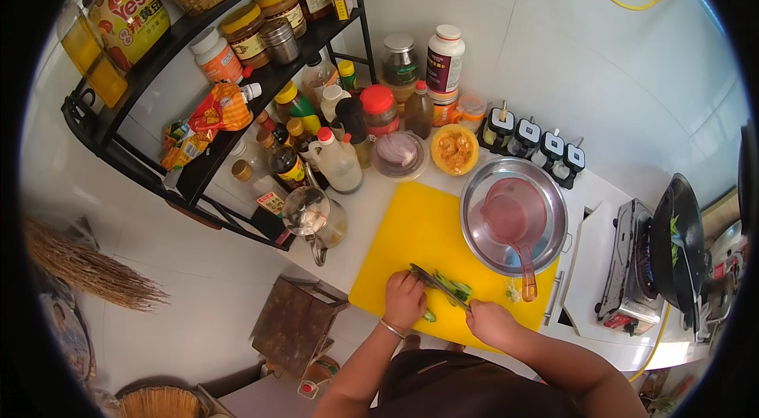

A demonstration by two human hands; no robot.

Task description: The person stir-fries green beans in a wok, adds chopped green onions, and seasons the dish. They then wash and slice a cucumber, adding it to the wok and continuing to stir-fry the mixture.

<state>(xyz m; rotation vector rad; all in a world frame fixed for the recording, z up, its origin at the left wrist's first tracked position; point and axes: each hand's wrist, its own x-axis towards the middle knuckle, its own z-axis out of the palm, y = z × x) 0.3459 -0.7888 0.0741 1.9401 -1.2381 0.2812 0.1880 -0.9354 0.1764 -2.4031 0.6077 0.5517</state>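
My right hand (492, 326) grips the handle of a kitchen knife (442, 286). Its dark blade slants up and left across a yellow cutting board (394, 234). On the blade's left side, the curled fingers of my left hand (406, 299) hold down a green vegetable (429, 316), mostly hidden under the hand. Cut green pieces (453, 284) lie on the blade's far side. Small pale chopped bits (513, 290), perhaps garlic, sit near the board's right edge. A steel basin (468, 234) covers the upper right of the board, with a pink translucent plastic ladle (514, 213) in it.
Half a pumpkin (455, 149), a bowl with an onion (398, 149) and several bottles line the back. A black shelf rack (201, 186) stands left, near a steel pitcher (314, 219). On the right, a wok (664, 240) with greens tilts over a lit gas stove (628, 269).
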